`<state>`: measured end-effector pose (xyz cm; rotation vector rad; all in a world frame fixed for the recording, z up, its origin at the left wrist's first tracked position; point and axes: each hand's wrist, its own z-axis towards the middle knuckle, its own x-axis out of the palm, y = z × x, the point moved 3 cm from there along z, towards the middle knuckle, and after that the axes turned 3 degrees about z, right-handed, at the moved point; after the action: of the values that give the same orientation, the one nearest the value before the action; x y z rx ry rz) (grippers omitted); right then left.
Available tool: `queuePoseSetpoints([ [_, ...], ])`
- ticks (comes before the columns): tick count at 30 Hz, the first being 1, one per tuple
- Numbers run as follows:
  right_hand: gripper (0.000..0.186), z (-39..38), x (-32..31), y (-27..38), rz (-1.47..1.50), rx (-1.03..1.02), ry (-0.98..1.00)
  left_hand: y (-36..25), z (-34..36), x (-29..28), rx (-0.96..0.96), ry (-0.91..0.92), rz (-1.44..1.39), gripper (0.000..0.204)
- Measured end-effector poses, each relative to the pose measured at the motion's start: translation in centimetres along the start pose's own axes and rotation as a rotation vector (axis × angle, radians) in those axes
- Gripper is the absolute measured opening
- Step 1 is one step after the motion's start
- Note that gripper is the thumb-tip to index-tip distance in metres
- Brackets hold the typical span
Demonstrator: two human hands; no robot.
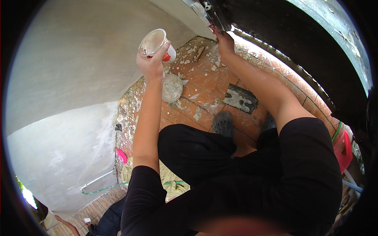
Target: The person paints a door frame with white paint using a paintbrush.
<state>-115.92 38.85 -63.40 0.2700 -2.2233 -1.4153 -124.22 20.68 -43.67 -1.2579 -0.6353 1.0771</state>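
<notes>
My left hand (151, 65) is raised near the wall, its fingers wrapped round a white plastic tub (170, 54) with a red patch on its side. The tub is tilted, and pale paint smears its inside. Farther right, at the dark upright edge beside the pale wall, my right hand (225, 42) is closed on a paintbrush (213, 27) with a reddish handle. The brush's tip lies against the white-streaked edge and is hard to make out.
A round paint-spattered lid (172, 88) and a grey-smeared dark board (240, 98) lie on the terracotta floor (197, 114). A pink object (121, 156) lies by the left wall. A red plastic item (343, 151) stands at right. Another person's arm (67, 225) shows lower left.
</notes>
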Motion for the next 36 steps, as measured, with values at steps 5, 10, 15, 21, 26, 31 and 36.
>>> queuePoseSetpoints([
  [5, 0.046, -0.1, -1.8, -1.2, -0.158, -0.007, -0.071, 0.1, 0.1, 0.0, -0.001, -0.008, -0.015, 0.042],
  [10, 0.047, -0.8, -3.5, -2.0, -0.218, -0.009, -0.060, -0.1, 0.0, 0.4, 0.013, -0.013, -0.004, 0.042],
  [15, 0.043, -1.1, -2.3, -1.4, -0.073, -0.025, -0.047, -0.3, 0.2, 0.6, 0.006, -0.010, -0.012, 0.042],
  [21, 0.041, -1.6, 0.4, 1.6, 0.044, -0.018, 0.006, -0.2, 0.0, 0.2, 0.016, -0.001, -0.016, 0.041],
  [26, 0.043, -0.8, 0.0, 0.3, 0.052, -0.044, -0.011, -0.1, -0.3, 0.4, -0.015, -0.011, -0.019, 0.041],
  [31, 0.050, -0.8, -2.4, -2.5, -0.234, 0.044, -0.100, -0.2, -0.1, 0.3, -0.010, -0.011, -0.012, 0.042],
  [36, 0.050, -1.1, -4.1, -3.9, -0.257, 0.017, -0.084, -0.2, 0.0, 0.7, -0.015, 0.002, -0.038, 0.042],
])
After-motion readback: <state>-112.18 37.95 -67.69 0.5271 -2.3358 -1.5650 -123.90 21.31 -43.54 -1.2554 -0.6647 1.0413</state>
